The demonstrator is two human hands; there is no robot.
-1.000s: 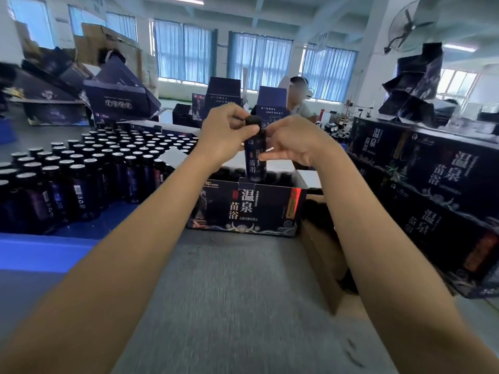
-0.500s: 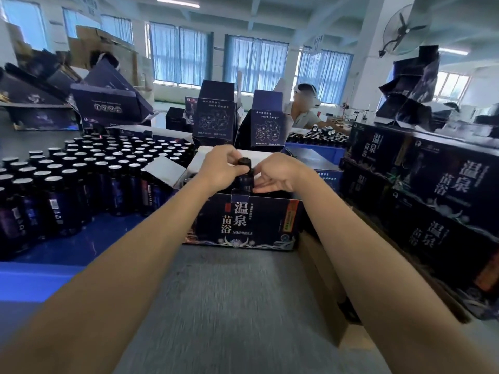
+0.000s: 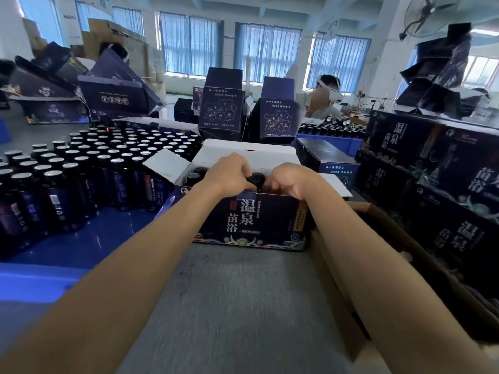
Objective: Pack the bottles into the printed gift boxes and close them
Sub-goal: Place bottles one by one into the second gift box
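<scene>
While both hands are bunched over the open box, we log the one bottle in play: a small dark bottle with a black screw cap [image 3: 256,180]. It is upright and sunk into the near row of the dark printed cardboard gift box [image 3: 253,220]. Only its cap shows above the front wall.

Left hand [image 3: 229,174]: fingers [image 3: 244,170] curled over the cap from the left, gripping it. Right hand [image 3: 291,182]: fingers curled in against the same cap from the right. Its fingertips are hidden behind the knuckles, so we judge it a pinch. Neither hand lies flat or slack.

The gift box stands on the grey felt-like worktop [image 3: 229,306]. Its white-lined lid flap [image 3: 248,157] is thrown back and the side flaps are splayed. At the box's left end two more black caps [image 3: 194,177] show, already seated. We cannot tell how many slots are filled under the hands.

Progress, as we judge it:
- This box is partly loaded and not yet closed.
- Supply is far from spent: a dense block of loose dark bottles with pale-topped caps [image 3: 94,163] stands on the blue plastic tray [image 3: 81,238] to the left.
- To the right, a stack of closed printed boxes [image 3: 432,171] looks like finished units, with a brown corrugated carton [image 3: 334,268] in front of it.
- Left to do: seat this bottle, fill any empty slots, fold the flaps and shut the lid. Then the same again for the many bottles waiting.
</scene>
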